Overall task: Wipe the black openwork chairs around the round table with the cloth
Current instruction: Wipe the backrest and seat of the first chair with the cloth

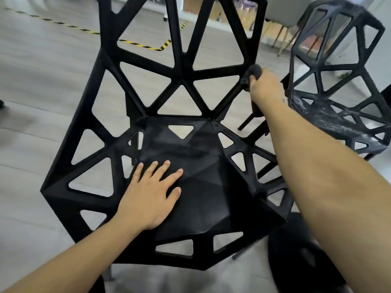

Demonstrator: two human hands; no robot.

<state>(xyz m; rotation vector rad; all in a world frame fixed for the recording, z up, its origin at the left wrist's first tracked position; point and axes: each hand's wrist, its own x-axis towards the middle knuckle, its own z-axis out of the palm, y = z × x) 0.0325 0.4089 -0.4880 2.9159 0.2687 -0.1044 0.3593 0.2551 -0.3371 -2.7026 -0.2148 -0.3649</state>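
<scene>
- Pressing flat on near chair (203,187) seat: left hand (148,197), fingers straight and spread, holding nothing.
- Gripping dark cloth (251,76) against chair's right edge: right hand (265,87), fingers curled round it.
- Looks rigid, light, slick plastic; soft cloth bunches easily.
- Best held by rim struts; second chair (336,85) just right of cloth hand.

Black openwork chair (196,182), dark cloth (251,76), yellow-black striped floor tape (146,45).
</scene>
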